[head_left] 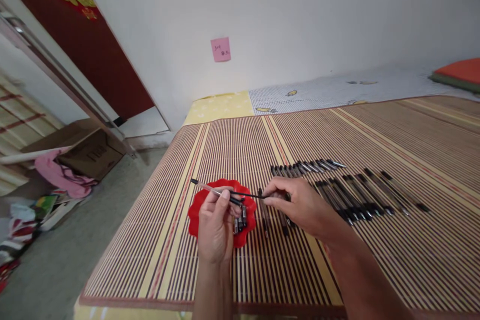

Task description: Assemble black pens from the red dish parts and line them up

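Red bowl (194, 214), clear-and-black pen (210, 188), dark-striped tan mat (236, 150), pink note (220, 49)

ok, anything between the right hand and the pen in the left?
Only a thin black stick, pinched in the right hand and reaching toward the left hand and its pen. Nothing else visible blocks that gap.

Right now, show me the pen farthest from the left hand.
The rightmost pen on the mat; every other pen lies closer to the left hand.
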{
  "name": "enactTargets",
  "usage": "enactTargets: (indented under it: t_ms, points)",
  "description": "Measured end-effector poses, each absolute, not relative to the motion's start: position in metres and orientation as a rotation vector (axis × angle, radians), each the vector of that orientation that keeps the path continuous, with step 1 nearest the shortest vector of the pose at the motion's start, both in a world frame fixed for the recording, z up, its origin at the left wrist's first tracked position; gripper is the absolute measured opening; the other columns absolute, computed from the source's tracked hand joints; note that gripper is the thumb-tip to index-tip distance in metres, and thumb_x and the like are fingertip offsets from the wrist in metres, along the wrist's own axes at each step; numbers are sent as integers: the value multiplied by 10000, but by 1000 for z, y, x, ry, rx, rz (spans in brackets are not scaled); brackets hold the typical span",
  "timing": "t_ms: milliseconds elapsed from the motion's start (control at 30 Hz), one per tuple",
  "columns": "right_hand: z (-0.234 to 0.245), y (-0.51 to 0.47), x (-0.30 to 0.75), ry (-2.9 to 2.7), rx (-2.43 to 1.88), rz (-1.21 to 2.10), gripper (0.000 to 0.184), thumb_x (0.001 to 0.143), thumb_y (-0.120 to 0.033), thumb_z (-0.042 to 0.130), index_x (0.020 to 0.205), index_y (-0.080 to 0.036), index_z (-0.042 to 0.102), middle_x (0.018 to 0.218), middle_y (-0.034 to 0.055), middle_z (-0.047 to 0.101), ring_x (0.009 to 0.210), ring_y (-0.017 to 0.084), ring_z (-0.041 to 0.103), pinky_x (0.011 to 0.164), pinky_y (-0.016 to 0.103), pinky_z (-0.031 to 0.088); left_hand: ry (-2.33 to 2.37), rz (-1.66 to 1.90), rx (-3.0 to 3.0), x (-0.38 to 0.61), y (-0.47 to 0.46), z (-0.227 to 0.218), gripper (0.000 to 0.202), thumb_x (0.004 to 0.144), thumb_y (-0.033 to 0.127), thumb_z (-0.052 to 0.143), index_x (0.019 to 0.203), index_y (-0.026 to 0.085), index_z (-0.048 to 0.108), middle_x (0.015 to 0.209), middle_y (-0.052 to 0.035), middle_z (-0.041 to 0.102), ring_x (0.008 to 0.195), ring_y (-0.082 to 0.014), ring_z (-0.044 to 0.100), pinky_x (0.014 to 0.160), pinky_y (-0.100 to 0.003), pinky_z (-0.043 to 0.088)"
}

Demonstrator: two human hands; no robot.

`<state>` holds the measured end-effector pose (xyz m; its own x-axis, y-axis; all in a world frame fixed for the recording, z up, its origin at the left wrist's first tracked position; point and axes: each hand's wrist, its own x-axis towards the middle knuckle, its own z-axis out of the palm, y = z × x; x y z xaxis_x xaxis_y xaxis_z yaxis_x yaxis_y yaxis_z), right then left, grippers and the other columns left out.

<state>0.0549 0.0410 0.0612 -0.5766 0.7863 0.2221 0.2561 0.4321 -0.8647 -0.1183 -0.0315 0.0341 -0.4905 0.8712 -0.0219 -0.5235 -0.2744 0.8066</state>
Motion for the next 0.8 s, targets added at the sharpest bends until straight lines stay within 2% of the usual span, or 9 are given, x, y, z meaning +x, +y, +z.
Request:
enactTargets:
  t_ms: [100, 233, 367, 500, 633, 800]
  points:
    - [58, 42, 55, -2122, -878, 1044, 103, 811, -139, 642, 737, -199, 680, 770, -1, 654, 705, 139, 569, 638, 275, 408, 1010, 1890, 566, -113, -31, 35, 260, 748, 298, 815, 908, 125, 703, 707, -17, 658, 556, -76, 576, 542, -173, 478]
    - [53, 48, 60, -2058, -996, 1072, 67, 821, -201, 624, 782, -196, 678, 690, -11, 603, 616, 134, 505, 556, 268, 364, 1123, 1792, 650, -107, -31, 35, 365, 792, 353, 778, 1071, 133, 697, 684, 3, 632, 512, -57, 523, 499, -157, 421]
    - [49, 52, 65, -1897, -1093, 1066, 84, 813, -244, 620, 766, -179, 644, 659, -6, 594, 614, 139, 508, 568, 270, 381, 1248, 1623, 754, -98, -31, 34, 437, 794, 390, 771, 1134, 129, 686, 638, 20, 603, 462, -47, 458, 446, -156, 360]
    - [49, 51, 68, -1787, -1048, 1210, 92, 811, -272, 624, 793, -182, 636, 687, -7, 589, 620, 132, 515, 565, 261, 396, 1267, 1551, 800, -87, -27, 32, 510, 767, 407, 789, 1182, 133, 677, 626, 36, 578, 467, -53, 451, 445, -161, 361]
    - [53, 53, 80, -1658, -1061, 1268, 131, 803, -319, 647, 807, -190, 630, 650, -26, 555, 580, 126, 496, 539, 258, 391, 1302, 1503, 846, -85, -27, 30, 587, 793, 454, 748, 1255, 107, 640, 653, 13, 606, 479, -67, 470, 457, -176, 379]
    - [52, 53, 87, -1600, -1065, 1319, 142, 794, -328, 652, 803, -187, 635, 617, -43, 537, 545, 117, 484, 535, 257, 396, 1369, 1463, 927, -87, -27, 30, 558, 810, 422, 727, 1269, 120, 631, 708, 8, 603, 528, -88, 508, 508, -202, 416]
